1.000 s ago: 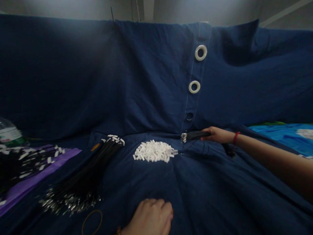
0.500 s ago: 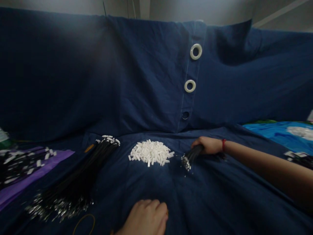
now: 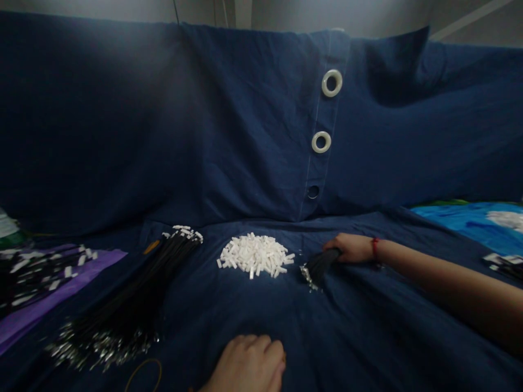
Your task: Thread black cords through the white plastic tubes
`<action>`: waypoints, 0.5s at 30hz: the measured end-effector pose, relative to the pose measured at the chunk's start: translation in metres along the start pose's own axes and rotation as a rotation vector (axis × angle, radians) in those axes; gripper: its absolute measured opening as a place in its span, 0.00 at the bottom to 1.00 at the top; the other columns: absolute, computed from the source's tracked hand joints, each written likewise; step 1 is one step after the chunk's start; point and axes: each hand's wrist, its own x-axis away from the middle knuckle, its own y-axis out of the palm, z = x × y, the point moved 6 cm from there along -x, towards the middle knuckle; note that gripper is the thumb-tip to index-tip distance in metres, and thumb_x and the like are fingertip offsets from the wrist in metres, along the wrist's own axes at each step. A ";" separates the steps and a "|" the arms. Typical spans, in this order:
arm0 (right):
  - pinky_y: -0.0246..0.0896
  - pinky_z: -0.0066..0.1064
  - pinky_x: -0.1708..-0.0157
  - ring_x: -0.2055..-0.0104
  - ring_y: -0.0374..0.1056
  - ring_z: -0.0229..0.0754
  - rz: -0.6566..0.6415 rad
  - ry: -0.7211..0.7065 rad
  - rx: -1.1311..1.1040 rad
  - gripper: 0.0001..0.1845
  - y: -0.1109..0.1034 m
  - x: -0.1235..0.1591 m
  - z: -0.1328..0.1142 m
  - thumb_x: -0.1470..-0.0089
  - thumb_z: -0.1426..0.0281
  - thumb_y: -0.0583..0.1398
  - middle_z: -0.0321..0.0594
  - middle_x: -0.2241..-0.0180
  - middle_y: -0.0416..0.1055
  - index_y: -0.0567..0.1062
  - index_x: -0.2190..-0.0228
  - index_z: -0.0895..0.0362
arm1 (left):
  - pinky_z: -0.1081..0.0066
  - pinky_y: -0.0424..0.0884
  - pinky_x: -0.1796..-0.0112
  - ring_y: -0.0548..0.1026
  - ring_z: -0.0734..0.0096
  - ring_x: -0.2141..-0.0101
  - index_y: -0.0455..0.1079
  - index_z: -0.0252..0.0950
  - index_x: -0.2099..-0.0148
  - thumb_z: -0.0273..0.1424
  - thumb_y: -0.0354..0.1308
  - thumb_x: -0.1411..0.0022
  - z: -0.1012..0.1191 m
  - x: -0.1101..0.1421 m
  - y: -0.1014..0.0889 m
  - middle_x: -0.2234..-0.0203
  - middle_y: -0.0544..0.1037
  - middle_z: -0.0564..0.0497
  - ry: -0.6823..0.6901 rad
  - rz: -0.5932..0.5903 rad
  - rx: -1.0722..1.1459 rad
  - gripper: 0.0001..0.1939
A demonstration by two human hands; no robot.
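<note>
The right hand [image 3: 352, 248] is clenched around a small bundle of black cords [image 3: 321, 265], whose metal tips splay onto the navy cloth [image 3: 368, 326] just left of the hand, beside a heap of small white pieces [image 3: 255, 256]. The left hand [image 3: 245, 363] rests loosely curled on the cloth, gripping nothing that shows, near a thin rubber band [image 3: 143, 374], with a larger sheaf of black cords [image 3: 131, 299] farther left. The label on a bottle [image 3: 7, 226] well left of that hand is too blurred to read.
</note>
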 end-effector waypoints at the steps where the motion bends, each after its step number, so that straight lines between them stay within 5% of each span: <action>1: 0.66 0.35 0.64 0.67 0.67 0.37 0.042 -0.001 -0.039 0.12 -0.008 0.006 0.004 0.41 0.63 0.59 0.36 0.69 0.69 0.72 0.65 0.61 | 0.71 0.71 0.68 0.77 0.64 0.70 0.68 0.38 0.65 0.23 0.51 0.40 0.000 0.000 0.000 0.71 0.78 0.50 -0.001 0.001 -0.001 0.07; 6: 0.66 0.33 0.66 0.66 0.67 0.38 0.362 0.092 -0.255 0.15 -0.049 0.040 0.044 0.40 0.61 0.58 0.38 0.65 0.69 0.71 0.60 0.61 | 0.73 0.71 0.68 0.77 0.66 0.70 0.68 0.38 0.65 0.22 0.50 0.41 -0.001 0.000 0.000 0.71 0.79 0.51 0.007 0.011 -0.003 0.07; 11: 0.59 0.25 0.78 0.78 0.59 0.31 0.694 0.305 -0.446 0.17 -0.066 0.074 0.099 0.38 0.58 0.55 0.33 0.74 0.64 0.70 0.66 0.61 | 0.72 0.72 0.68 0.78 0.65 0.70 0.69 0.38 0.65 0.21 0.49 0.41 0.000 0.000 0.000 0.71 0.79 0.50 0.011 0.020 -0.002 0.09; 15: 0.61 0.26 0.76 0.76 0.62 0.32 1.002 0.463 -0.486 0.16 -0.088 0.110 0.127 0.37 0.59 0.53 0.36 0.71 0.66 0.70 0.63 0.60 | 0.71 0.73 0.68 0.78 0.65 0.70 0.69 0.38 0.65 0.21 0.48 0.42 0.001 0.000 -0.001 0.71 0.79 0.51 0.003 0.019 -0.004 0.11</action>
